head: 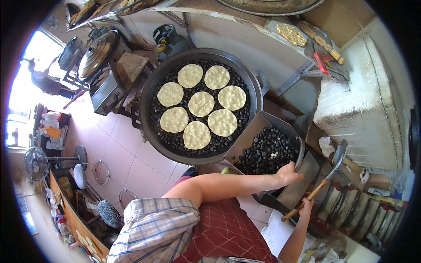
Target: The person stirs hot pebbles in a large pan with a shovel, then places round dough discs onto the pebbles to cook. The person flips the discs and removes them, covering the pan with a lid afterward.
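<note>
A wide black metal pan (257, 98) is before me, its bottom covered with black pebbles (213, 143). Several round, dimpled flatbreads (201, 104) lie on these stones, one in the middle and the others around it. At the pan's lower right stands a sheet-metal bin (251, 128) with more black pebbles (268, 151) heaped inside. My left hand (288, 174) reaches across and grips the bin's curved handle (300, 153) at its right side. My right hand (306, 206) holds a shovel by its wooden handle (317, 192), with the metal head (340, 153) pointing up and away.
A gas cylinder (174, 42) stands behind the pan. Shelving (210, 14) runs along the wall and holds a baked flatbread (291, 34). At right is a large white box (358, 121). On the left are a lidded pot (100, 54), stools (109, 213) and a fan (35, 163). Another person (46, 79) is near the bright opening.
</note>
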Tool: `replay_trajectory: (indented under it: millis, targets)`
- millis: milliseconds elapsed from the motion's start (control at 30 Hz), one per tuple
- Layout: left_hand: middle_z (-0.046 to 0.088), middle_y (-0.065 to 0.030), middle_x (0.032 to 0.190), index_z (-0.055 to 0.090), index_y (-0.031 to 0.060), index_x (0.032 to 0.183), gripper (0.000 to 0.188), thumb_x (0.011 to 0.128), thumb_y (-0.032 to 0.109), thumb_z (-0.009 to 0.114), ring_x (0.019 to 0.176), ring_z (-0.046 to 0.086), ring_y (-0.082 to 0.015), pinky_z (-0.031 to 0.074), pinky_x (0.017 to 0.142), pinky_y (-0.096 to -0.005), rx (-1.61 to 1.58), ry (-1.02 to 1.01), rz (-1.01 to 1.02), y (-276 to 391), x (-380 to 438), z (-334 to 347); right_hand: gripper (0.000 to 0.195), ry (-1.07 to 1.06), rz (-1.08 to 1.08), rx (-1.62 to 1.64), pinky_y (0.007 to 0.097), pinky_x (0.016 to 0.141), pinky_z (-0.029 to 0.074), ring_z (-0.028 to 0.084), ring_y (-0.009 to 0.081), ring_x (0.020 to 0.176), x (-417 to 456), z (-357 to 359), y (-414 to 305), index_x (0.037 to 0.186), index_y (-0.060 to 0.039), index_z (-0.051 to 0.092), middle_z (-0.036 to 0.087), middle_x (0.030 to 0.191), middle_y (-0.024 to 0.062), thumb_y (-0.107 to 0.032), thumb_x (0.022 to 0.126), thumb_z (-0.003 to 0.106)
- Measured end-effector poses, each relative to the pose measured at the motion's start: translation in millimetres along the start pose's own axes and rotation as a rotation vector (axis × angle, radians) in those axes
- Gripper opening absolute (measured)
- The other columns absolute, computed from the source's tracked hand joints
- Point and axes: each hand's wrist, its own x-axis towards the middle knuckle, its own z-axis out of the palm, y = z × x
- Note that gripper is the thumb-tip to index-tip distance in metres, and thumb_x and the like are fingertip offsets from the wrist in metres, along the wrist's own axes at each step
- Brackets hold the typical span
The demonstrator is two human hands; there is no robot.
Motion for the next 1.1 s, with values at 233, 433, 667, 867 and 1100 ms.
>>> replay_trajectory:
  millis: [233, 433, 667, 867, 1100]
  targets:
    - [0.062, -0.0253, 0.076, 0.059, -0.0070, 0.081, 0.050, 0.072, 0.042, 0.063, 0.076, 0.063, -0.0352, 0.048, 0.068, -0.0425, 0.064, -0.001, -0.001, 9.4, -25.0, -35.3, 0.038, 0.071, -0.019, 0.019, 0.0256, 0.058, 0.044, 0.052, 0.0142, 0.072, -81.2, 12.9, -4.2, 0.102, -0.0052, 0.050, 0.050, 0.085, 0.0028, -0.001, 0.065, 0.055]
    - [0.062, -0.0246, 0.070, 0.062, -0.0072, 0.073, 0.056, 0.071, 0.048, 0.065, 0.071, 0.064, -0.0362, 0.050, 0.066, -0.0415, 0.198, -0.015, 0.001, 47.3, -61.6, -124.7, 0.042, -0.020, 0.024, 0.198, 0.0302, 0.061, 0.051, 0.055, 0.0175, 0.068, -189.6, 99.3, -63.9, 0.094, -0.0069, 0.046, 0.048, 0.077, 0.0033, 0.004, 0.056, 0.061]
    - [0.062, -0.0268, 0.069, 0.064, -0.0080, 0.066, 0.063, 0.070, 0.055, 0.063, 0.068, 0.064, -0.0382, 0.053, 0.067, -0.0424, 0.428, 0.108, 0.084, 64.9, -51.0, -212.1, 0.035, -0.006, -0.211, 0.243, 0.0323, 0.062, 0.052, 0.057, 0.0198, 0.069, -199.8, 203.6, -54.1, 0.096, -0.0032, 0.047, 0.051, 0.077, 0.0083, -0.007, 0.064, 0.060]
    - [0.061, -0.0238, 0.063, 0.062, -0.0076, 0.061, 0.063, 0.068, 0.055, 0.062, 0.065, 0.064, -0.0380, 0.053, 0.065, -0.0425, 0.536, 0.298, 0.118, 79.1, -52.2, -289.0, 0.020, -0.156, -0.259, 0.233, 0.0362, 0.071, 0.049, 0.054, 0.0216, 0.069, -160.9, 290.7, -42.1, 0.078, -0.0044, 0.046, 0.048, 0.076, 0.0089, 0.003, 0.060, 0.051]
    - [0.063, -0.0239, 0.067, 0.065, -0.0075, 0.067, 0.060, 0.066, 0.052, 0.063, 0.069, 0.065, -0.0357, 0.054, 0.065, -0.0399, 0.522, 0.483, 0.018, 57.6, -85.2, -327.4, 0.022, -0.217, -0.155, 0.140, 0.0316, 0.069, 0.047, 0.054, 0.0210, 0.070, -151.1, 335.1, -68.4, 0.078, -0.0046, 0.045, 0.047, 0.076, 0.0074, -0.002, 0.057, 0.053]
